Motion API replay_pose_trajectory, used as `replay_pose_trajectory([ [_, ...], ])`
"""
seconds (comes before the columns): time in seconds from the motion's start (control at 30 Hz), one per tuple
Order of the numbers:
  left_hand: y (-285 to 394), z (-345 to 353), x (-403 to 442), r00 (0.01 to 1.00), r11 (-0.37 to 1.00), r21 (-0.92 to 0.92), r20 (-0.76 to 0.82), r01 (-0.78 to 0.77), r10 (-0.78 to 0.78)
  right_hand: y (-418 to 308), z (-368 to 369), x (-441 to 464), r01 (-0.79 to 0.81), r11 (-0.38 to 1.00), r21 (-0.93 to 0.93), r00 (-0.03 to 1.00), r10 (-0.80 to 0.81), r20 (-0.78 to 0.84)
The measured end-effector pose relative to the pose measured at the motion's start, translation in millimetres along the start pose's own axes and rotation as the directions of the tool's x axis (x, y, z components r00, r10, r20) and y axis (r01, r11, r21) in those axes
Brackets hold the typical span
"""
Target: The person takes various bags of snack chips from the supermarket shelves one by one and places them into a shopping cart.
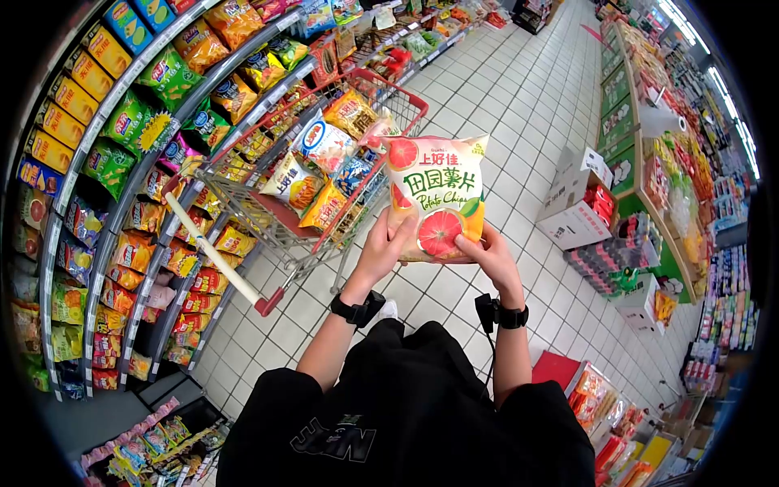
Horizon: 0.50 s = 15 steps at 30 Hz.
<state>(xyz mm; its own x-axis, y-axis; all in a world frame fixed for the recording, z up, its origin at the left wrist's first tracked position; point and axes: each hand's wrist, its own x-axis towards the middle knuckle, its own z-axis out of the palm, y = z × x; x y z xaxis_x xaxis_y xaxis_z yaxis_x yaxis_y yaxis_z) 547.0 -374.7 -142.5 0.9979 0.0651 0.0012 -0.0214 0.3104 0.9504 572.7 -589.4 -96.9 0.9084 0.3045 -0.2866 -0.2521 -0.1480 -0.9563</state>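
A bag of potato chips (436,183) with grapefruit slices printed on it is held upright in front of me, its printed face toward the camera. My left hand (385,243) grips its lower left side, thumb on the front. On the lower right, my right hand (490,256) pinches the bag with the thumb in front and fingers behind. Just left of the bag stands a shopping cart (280,213) holding several snack bags, among them a white and blue bag (324,142) and an orange bag (350,112).
Shelves of snack bags (134,122) curve along the left, close behind the cart handle (219,256). Across the tiled floor (503,97), an open carton (568,203) and bundled bottles (613,256) stand by a produce stand (625,122). A red-edged display (560,369) is at lower right.
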Motion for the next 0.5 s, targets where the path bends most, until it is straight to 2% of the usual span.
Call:
replay_pose_trajectory([
  [0.03,1,-9,8,0.996,0.991,0.105,0.023,0.085,-0.088,-1,-2,10,-0.002,1.000,-0.010,1.000,0.002,-0.006],
  [0.17,12,-5,38,0.999,0.996,0.081,0.000,0.048,-0.049,-15,-7,51,-0.008,1.000,0.010,0.999,0.007,0.032],
  [0.23,3,0,56,0.994,0.994,0.077,-0.070,-0.075,0.081,-21,-12,71,-0.023,0.999,0.028,0.999,0.022,0.041],
  [0.37,2,6,99,0.993,0.996,0.075,-0.101,-0.058,0.065,-26,-35,124,0.025,0.999,0.033,0.996,-0.028,0.081],
  [0.43,11,18,122,0.994,0.993,0.105,-0.101,0.049,-0.039,-38,-51,149,0.032,0.992,0.121,0.989,-0.049,0.140],
  [0.5,2,32,153,0.988,0.993,0.114,-0.152,-0.009,0.027,-45,-73,180,0.042,0.995,0.085,0.986,-0.056,0.158],
])
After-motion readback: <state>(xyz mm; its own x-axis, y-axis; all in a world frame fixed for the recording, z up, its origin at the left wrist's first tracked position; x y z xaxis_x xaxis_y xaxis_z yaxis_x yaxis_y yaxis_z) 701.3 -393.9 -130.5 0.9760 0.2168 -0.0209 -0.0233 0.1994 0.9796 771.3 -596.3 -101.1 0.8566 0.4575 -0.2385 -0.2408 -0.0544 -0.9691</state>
